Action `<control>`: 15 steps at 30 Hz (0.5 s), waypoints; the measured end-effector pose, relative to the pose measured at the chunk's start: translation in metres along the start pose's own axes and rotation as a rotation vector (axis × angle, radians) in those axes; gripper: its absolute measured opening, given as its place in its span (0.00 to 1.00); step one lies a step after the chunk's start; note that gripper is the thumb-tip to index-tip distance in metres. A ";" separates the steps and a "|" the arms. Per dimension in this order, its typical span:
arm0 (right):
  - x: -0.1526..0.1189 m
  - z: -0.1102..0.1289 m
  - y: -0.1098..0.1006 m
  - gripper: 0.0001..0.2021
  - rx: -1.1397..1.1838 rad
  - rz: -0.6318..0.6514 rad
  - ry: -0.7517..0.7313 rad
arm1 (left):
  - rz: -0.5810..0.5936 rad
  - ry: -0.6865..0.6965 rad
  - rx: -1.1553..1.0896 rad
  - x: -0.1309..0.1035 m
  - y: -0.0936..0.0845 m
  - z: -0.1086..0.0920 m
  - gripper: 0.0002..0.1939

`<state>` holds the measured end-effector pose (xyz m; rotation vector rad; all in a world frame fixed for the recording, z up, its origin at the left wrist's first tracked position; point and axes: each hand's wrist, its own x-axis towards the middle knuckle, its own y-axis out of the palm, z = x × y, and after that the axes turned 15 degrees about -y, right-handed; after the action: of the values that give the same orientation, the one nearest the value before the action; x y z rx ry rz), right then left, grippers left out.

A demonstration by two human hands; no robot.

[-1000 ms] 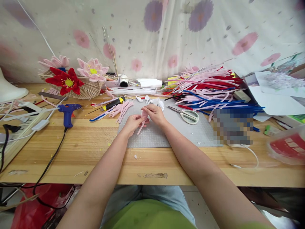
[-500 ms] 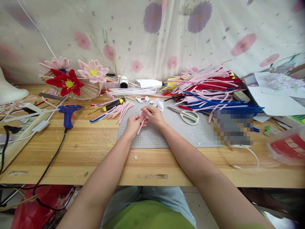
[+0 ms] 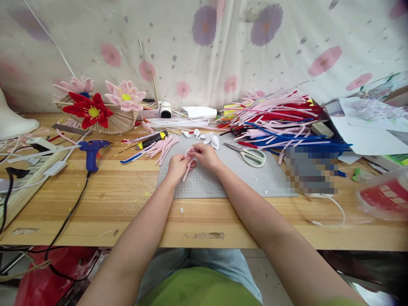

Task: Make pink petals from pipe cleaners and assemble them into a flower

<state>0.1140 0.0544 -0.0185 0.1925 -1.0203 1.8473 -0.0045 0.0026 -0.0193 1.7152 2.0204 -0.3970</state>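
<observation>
Over the grey cutting mat (image 3: 210,187), a pale pink pipe cleaner (image 3: 187,173) is pinched between my two hands, its loose end hanging toward me. My left hand (image 3: 177,168) is closed on its lower part, thumb on top. Fingers of my right hand (image 3: 205,156) close on the upper, bent part, which they partly hide. Just beyond my hands lie small white petal-like pieces (image 3: 211,139). Scissors (image 3: 251,156) with pale green handles rest on the mat to the right. Cut pink pipe cleaner pieces (image 3: 163,148) are heaped to the left.
A blue glue gun (image 3: 90,154) with a black cord stands at left. Behind it are red and pink fuzzy flowers (image 3: 92,111) on a woven fan. Pink, red and blue pipe cleaners (image 3: 274,114) are piled at back right. A plastic tub (image 3: 385,193) sits far right.
My right fingers have shifted slightly at the top of the pink pipe cleaner, curling closer to it. My left hand keeps its grip, and the other things lie as before.
</observation>
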 end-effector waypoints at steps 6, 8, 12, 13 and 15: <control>-0.001 0.002 0.013 0.11 0.237 -0.175 0.141 | -0.106 0.171 -0.136 0.008 -0.002 0.000 0.07; -0.002 0.004 0.019 0.16 0.329 -0.221 0.186 | -0.083 0.225 -0.256 0.007 -0.002 -0.004 0.05; -0.004 0.007 0.028 0.15 0.524 -0.102 0.234 | 0.054 0.222 -0.386 0.002 0.000 -0.009 0.08; -0.004 0.007 0.029 0.16 0.552 -0.068 0.237 | 0.082 0.218 -0.370 0.002 -0.001 -0.010 0.09; -0.005 0.008 0.029 0.17 0.535 -0.035 0.238 | 0.086 0.235 -0.297 0.003 -0.004 -0.009 0.12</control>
<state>0.0912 0.0402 -0.0321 0.2965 -0.3441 2.0209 -0.0100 0.0092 -0.0131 1.7153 2.0333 0.1351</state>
